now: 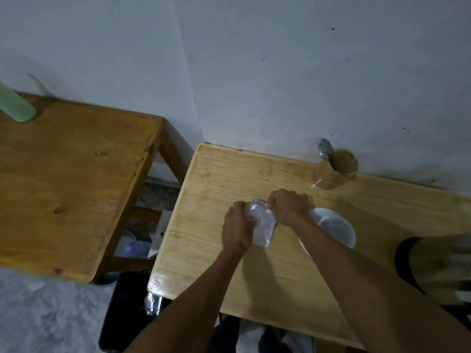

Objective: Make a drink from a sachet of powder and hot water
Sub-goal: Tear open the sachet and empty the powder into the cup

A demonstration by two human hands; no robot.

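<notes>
Over the middle of the light wooden table (209,179) I hold a shiny, see-through sachet (263,225) with both hands. My left hand (235,229) grips its left side. My right hand (289,205) pinches its upper right corner. Near the wall at the back stands a clear glass (336,169) full of light brown drink, with a metal spoon (325,147) standing in it. A white saucer (336,226) lies just right of my right wrist, partly hidden by that forearm.
A darker wooden table (71,174) stands to the left with a pale green bottle (16,105) on its far corner. The white wall runs close behind both tables. A dark, blurred object (433,263) sits at the right edge. Bags and a black item lie on the floor between the tables.
</notes>
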